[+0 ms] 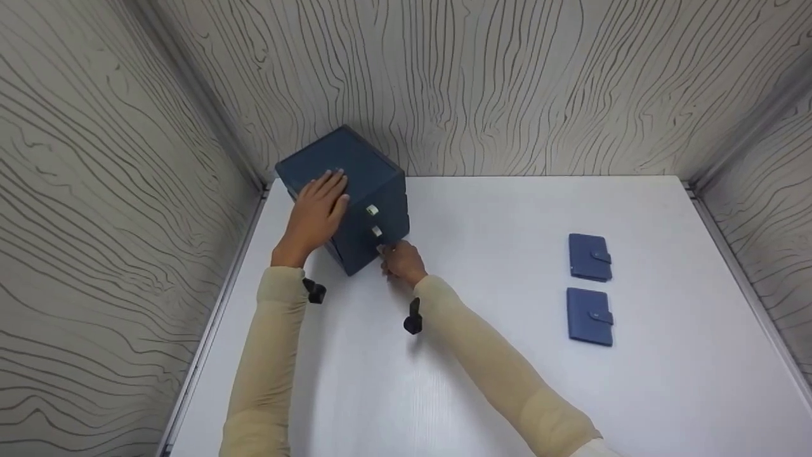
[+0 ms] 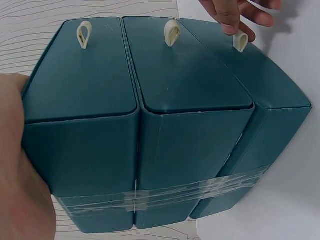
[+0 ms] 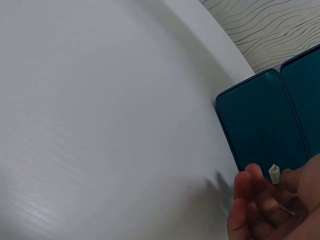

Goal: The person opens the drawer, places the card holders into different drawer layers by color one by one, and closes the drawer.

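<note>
A dark blue-green box of three stacked drawers [image 1: 365,158] stands turned cornerwise at the back left of the table. My left hand [image 1: 315,212] lies on its top, fingers stretched out. Each drawer front carries a cream pull loop; the top loop [image 1: 372,209] and middle loop [image 1: 377,231] hang free. Down at the lowest drawer [image 3: 260,117], my right hand [image 1: 404,261] pinches the bottom loop [image 2: 241,42] between thumb and fingers. All three drawers sit closed in the left wrist view. Clear tape [image 2: 165,197] runs across the side of the box.
Two blue snap-tab wallets, an upper one [image 1: 589,256] and a lower one [image 1: 589,316], lie on the right of the white table [image 1: 482,254]. Wood-grain panels [image 1: 495,82] rise behind the table and at both sides. The box stands close to the back panel.
</note>
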{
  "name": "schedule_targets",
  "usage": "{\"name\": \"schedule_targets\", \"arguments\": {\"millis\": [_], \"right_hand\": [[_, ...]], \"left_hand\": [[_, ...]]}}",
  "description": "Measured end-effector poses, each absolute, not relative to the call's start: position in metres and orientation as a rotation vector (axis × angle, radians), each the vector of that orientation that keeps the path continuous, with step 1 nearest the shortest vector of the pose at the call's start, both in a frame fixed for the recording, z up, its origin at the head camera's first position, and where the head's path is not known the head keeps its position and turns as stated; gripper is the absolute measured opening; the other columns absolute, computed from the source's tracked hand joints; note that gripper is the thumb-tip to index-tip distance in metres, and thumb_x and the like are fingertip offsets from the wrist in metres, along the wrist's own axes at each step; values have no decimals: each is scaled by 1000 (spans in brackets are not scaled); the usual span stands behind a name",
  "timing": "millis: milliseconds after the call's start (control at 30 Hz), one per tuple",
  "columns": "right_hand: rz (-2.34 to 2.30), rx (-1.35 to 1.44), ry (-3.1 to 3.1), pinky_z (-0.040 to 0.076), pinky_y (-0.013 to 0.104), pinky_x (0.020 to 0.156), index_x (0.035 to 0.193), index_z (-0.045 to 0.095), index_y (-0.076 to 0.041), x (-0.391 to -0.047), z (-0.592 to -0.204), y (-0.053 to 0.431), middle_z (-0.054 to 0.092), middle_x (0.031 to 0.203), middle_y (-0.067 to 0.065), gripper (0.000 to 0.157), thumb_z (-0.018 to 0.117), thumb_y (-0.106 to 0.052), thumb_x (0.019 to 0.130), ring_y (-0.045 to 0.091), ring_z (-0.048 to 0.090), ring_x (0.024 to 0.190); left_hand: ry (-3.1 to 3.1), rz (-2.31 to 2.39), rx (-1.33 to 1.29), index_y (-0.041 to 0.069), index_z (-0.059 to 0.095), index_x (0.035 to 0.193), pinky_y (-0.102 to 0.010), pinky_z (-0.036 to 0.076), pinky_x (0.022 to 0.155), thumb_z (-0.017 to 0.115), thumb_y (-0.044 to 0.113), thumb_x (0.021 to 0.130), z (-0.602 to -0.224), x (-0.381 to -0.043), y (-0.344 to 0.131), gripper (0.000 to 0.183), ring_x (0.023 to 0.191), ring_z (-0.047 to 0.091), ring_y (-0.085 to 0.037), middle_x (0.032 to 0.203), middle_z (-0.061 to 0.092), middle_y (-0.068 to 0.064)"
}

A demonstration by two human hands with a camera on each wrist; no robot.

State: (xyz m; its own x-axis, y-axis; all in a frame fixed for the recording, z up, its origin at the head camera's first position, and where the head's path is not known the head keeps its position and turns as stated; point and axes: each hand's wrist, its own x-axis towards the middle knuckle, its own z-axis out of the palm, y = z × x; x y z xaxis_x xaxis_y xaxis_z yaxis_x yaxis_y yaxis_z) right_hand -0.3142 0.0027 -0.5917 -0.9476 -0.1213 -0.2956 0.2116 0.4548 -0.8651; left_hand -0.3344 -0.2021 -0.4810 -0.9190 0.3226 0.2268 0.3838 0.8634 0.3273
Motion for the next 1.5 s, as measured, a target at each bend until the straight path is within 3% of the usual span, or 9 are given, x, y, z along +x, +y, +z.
{"name": "schedule_targets", "arguments": {"millis": [300,467,600,1000,1267,1500], "right_hand": [[-1407,119,2489,46,23,58,106,72,-4,-314,-595,1,75,81,6,29,58,-30,112,29,78,82],[-1352,104,2521,44,25,59,92,70,-9,-316,-597,1,72,75,4,31,56,-27,111,16,67,64],[-1364,111,2494,45,24,57,83,66,-12,-317,-598,4,71,74,4,32,57,-26,111,13,61,62],[-1492,104,2400,49,23,54,94,71,-4,-312,-607,20,78,91,17,24,58,-20,107,23,70,71],[-1496,70,2405,46,23,52,96,74,2,-307,-609,27,78,86,18,28,58,-19,106,20,66,64],[-1513,116,2374,50,27,54,88,72,-2,-303,-610,32,75,79,15,24,59,-17,100,19,65,61]], "left_hand": [[-2863,-550,-554,12,38,166,-50,14,137,35,39,117,-481,-334,-200,57,165,25,-27,175,34,-5],[-2862,-560,-547,11,38,166,-52,15,137,35,40,117,-481,-334,-201,57,165,26,-28,175,34,-5],[-2869,-558,-542,13,38,167,-51,15,137,35,41,117,-481,-334,-201,57,165,25,-26,175,34,-4],[-2896,-559,-535,14,36,168,-51,15,137,33,42,118,-480,-335,-202,58,166,23,-26,176,31,-3],[-2888,-575,-536,12,36,167,-52,15,137,33,41,118,-480,-334,-203,57,166,24,-27,176,32,-5],[-2869,-579,-541,11,37,167,-52,15,137,35,39,118,-480,-334,-202,57,165,26,-28,175,33,-6]]}}
